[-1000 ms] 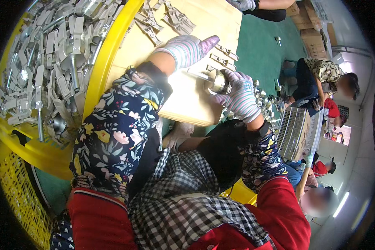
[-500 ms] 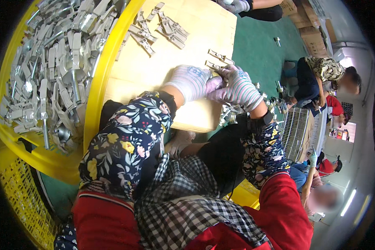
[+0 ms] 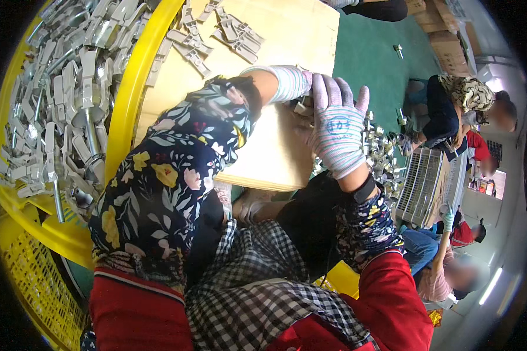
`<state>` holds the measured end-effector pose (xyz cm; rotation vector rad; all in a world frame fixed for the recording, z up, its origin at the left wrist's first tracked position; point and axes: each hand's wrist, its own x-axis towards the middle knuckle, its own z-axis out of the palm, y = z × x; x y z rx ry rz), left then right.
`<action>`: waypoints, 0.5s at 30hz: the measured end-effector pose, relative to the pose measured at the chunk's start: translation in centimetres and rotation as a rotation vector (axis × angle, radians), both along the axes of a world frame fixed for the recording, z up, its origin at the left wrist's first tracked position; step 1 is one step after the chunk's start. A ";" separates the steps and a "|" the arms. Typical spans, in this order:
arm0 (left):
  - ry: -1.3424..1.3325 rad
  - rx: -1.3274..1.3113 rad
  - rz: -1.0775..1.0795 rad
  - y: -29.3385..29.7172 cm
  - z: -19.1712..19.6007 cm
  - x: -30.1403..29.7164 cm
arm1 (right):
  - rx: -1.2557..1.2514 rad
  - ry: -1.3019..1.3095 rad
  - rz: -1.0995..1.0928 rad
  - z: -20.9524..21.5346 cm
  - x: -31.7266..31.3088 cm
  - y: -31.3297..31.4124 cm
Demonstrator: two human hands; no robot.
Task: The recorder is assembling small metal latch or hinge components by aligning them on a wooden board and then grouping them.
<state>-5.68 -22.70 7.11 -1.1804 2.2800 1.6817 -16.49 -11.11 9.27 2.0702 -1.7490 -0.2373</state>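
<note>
Head view: I see a big yellow tub (image 3: 136, 88) at my left, heaped with grey metal brackets (image 3: 58, 105). Beside it, a pale wooden board (image 3: 275, 152) lies flat, its right edge over green floor (image 3: 375, 52). More loose metal clips (image 3: 216, 29) are strewn along the board's far side. Brown cardboard boxes (image 3: 445, 41) stack at the top right corner; any print on them is too small to tell. A grey slatted crate (image 3: 424, 181) stands at the right, next to seated co-workers (image 3: 457, 105). A yellow mesh basket (image 3: 35, 281) shows at lower left. A small yellow block (image 3: 342, 278) peeks out by my right elbow.

My right hand (image 3: 336, 126), in a white knit glove with a round blue mark on its back, is spread wide, fingers up, at the board's right edge. My left hand (image 3: 293, 82), striped glove cuff showing, reaches in from the floral sleeve and is mostly hidden behind the right one; I cannot tell whether it is closed. A small metal part (image 3: 303, 107) sits between the two hands at the board's right edge, touching both gloves; whether either hand actually clasps it I cannot tell. A pile of shiny small fittings (image 3: 383, 152) lies just right of my right hand.
</note>
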 end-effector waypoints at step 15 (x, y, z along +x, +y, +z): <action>0.088 -0.122 -0.119 0.2 -1.3 0.3 | -0.035 -0.145 0.095 -0.8 0.0 -0.3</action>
